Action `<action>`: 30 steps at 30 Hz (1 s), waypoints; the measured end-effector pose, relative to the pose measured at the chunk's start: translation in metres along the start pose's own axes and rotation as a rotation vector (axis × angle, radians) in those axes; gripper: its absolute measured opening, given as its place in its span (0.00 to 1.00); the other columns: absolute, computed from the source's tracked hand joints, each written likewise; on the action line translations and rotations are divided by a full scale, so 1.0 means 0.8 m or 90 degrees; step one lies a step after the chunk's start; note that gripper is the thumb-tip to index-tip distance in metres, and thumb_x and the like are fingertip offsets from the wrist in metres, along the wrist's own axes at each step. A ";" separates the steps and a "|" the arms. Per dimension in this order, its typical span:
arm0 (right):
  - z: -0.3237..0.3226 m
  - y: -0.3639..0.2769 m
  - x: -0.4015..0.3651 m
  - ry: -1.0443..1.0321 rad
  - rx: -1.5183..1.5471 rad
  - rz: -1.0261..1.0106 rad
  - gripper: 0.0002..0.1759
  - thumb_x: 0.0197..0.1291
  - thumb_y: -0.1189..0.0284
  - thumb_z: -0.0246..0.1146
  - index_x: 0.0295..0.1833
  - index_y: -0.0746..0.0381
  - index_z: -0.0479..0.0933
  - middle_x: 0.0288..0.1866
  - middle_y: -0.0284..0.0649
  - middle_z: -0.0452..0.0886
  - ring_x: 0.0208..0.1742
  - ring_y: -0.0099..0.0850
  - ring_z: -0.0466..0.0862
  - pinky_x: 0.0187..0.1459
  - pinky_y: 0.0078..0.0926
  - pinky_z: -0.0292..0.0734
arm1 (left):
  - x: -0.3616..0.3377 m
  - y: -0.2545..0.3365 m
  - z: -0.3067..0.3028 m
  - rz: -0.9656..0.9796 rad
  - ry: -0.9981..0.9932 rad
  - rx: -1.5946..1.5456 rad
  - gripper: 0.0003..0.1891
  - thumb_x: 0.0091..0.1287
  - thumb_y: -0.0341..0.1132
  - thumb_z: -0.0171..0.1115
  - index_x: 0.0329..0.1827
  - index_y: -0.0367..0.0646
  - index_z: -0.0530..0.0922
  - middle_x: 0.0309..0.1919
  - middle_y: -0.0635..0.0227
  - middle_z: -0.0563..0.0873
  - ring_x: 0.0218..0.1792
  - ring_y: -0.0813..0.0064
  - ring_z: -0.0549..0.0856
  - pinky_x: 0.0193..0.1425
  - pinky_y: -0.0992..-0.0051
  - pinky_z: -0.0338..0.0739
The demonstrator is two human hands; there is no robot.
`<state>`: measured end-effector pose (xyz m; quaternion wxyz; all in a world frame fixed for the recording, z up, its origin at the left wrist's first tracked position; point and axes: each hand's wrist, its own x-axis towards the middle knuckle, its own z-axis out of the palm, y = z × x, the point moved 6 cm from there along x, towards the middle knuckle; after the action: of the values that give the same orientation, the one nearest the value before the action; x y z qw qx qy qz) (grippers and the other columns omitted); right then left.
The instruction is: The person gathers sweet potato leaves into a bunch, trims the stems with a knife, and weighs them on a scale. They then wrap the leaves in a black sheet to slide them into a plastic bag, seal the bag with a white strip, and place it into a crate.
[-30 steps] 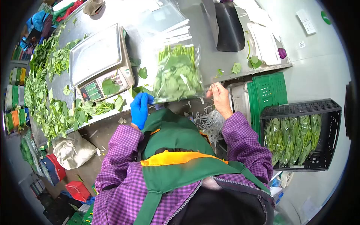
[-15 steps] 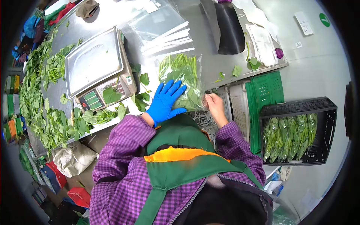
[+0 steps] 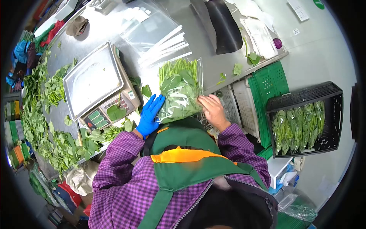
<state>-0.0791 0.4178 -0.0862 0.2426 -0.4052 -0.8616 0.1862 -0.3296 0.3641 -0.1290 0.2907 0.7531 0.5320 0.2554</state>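
A clear plastic bag of leafy green vegetables lies at the table's near edge, stems pointing away from me and leaves toward my apron. Along its left side, my left hand in a blue glove has its fingers stretched out, touching or very near the plastic. My bare right hand rests against the bag's lower right side, fingers extended over the edge; its thumb is hidden. White glare covers part of the plastic. Left of the bag stands a weighing scale with a loose leaf on its keypad.
Loose greens spread along the table's left side. Flat plastic bags lie beyond the filled bag. To the right are green crates and a black crate holding several packed bags. A cap lies at the far left.
My left hand has moved off the top of the bag to its left side. My right hand has shifted from pinching the corner to lying along the right side. The view has turned slightly.
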 end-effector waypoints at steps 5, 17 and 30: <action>-0.122 -0.015 0.086 0.177 0.238 0.212 0.06 0.62 0.75 0.59 0.36 0.67 0.78 0.26 0.36 0.80 0.27 0.19 0.77 0.32 0.18 0.72 | 0.103 0.064 -0.154 0.034 0.186 -0.267 0.28 0.59 0.36 0.58 0.66 0.51 0.70 0.66 0.58 0.70 0.70 0.56 0.62 0.73 0.60 0.52; -0.126 0.066 0.015 0.224 0.994 0.416 0.28 0.68 0.61 0.54 0.66 0.67 0.61 0.56 0.41 0.75 0.53 0.28 0.75 0.55 0.27 0.72 | 0.123 0.121 0.011 -0.302 -0.061 -1.083 0.23 0.62 0.26 0.62 0.62 0.37 0.70 0.53 0.64 0.80 0.53 0.71 0.80 0.58 0.70 0.76; -0.112 0.061 -0.144 0.212 0.871 0.408 0.29 0.56 0.79 0.62 0.65 0.64 0.65 0.60 0.36 0.74 0.59 0.27 0.73 0.62 0.28 0.65 | 0.177 0.218 0.092 -0.240 -0.235 -0.987 0.25 0.61 0.25 0.62 0.62 0.36 0.69 0.53 0.62 0.80 0.52 0.70 0.80 0.58 0.70 0.76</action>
<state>0.0651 0.3670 -0.0695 0.4996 -0.4172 -0.3478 0.6748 -0.1216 0.4401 -0.0463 0.8499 0.2658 0.2656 0.3695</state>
